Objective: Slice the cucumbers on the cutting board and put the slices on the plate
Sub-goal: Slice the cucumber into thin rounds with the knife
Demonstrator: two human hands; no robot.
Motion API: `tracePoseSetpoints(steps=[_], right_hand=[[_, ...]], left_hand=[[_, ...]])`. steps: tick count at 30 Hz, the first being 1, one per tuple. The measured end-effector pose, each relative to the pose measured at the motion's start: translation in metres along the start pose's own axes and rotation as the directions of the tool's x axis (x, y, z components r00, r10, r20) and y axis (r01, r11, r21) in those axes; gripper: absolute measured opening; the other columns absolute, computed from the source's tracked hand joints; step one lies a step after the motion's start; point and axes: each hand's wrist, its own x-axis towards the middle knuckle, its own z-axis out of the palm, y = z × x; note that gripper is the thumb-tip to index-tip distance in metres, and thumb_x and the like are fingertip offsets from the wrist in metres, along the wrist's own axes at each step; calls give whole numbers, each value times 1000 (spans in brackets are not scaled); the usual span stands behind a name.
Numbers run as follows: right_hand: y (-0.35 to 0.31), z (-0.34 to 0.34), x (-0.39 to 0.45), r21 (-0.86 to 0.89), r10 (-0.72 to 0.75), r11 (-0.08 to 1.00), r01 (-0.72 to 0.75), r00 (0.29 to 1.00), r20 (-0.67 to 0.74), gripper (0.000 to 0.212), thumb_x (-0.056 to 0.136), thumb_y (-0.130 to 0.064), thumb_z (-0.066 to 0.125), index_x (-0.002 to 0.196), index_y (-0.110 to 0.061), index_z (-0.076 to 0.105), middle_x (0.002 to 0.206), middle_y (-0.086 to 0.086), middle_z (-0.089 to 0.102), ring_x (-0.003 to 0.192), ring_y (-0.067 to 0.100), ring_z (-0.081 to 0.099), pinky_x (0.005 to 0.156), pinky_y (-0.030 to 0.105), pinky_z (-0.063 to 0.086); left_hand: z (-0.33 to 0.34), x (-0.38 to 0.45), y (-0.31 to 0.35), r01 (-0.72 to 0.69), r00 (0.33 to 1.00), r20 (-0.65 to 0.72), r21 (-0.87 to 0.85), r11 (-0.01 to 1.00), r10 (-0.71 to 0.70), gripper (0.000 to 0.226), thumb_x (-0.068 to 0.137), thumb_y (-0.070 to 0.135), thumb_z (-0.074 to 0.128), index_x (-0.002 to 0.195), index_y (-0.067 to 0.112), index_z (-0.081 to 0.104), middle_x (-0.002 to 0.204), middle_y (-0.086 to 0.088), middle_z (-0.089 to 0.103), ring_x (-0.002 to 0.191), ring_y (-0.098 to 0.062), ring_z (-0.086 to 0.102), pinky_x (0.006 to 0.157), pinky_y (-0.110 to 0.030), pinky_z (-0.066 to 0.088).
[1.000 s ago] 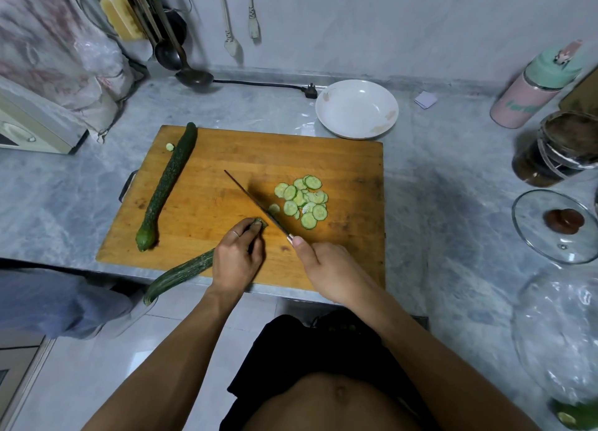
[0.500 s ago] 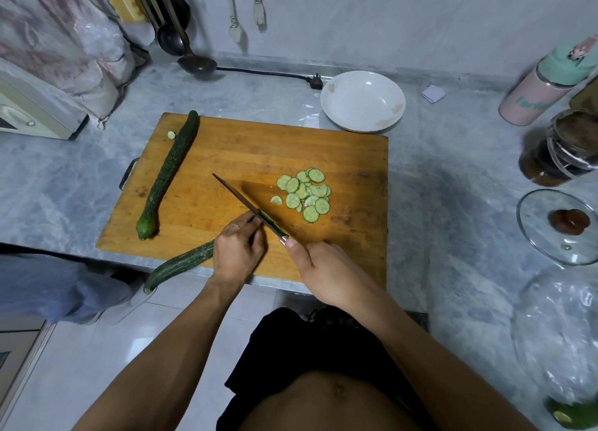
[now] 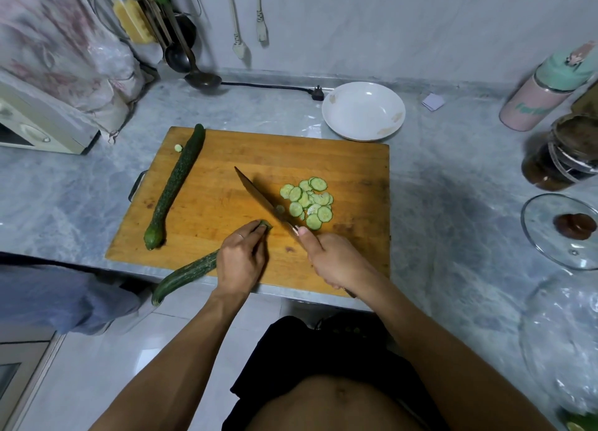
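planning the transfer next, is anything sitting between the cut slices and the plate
Nothing visible does. Between the slices and the plate lies only bare cutting board and a strip of counter. The knife lies on their left side, off that path.

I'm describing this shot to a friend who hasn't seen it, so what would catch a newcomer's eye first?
First the wooden cutting board at the centre of the grey counter, where the right hand holds a knife beside a pile of cucumber slices. The left hand holds down the cucumber being cut, whose tail overhangs the counter edge. A whole cucumber lies at the board's left, and a white plate sits bare behind the board.
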Motion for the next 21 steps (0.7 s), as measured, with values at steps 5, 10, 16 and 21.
tracePoseSetpoints(steps=[5,10,16,21], right_hand=[[5,-15,2,-13,-59,998,59,998,-27,71,102,-58,22,61,-8,51,44,5,42,36,19,44,59,44,54],[4,-13,-7,-50,-81,996,80,997,-12,76,102,-58,22,66,-1,57,60,13,53,60,37,57,63,42,50],[2,1,-12,-56,-86,995,87,996,14,76,102,-59,23,75,1,63,63,10,56,64,30,61,65,42,51],[11,-9,-10,-15,-29,999,30,999,38,80,100,-61,24,83,7,63,60,9,51,48,20,48,56,31,41]], left_hand=[[0,3,4,34,999,7,14,999,-34,22,84,5,72,106,6,76,112,-13,72,95,-30,70,78,-39,59],[-1,2,2,36,999,10,-18,999,-36,24,84,2,73,107,5,75,114,-14,71,94,-30,71,75,-40,59],[4,1,-3,5,1000,16,37,999,-5,23,88,8,68,110,6,75,117,-13,70,97,-32,69,74,-39,59],[0,2,4,71,996,49,-9,997,-70,24,87,4,68,111,4,74,120,-14,69,101,-33,68,79,-40,57]])
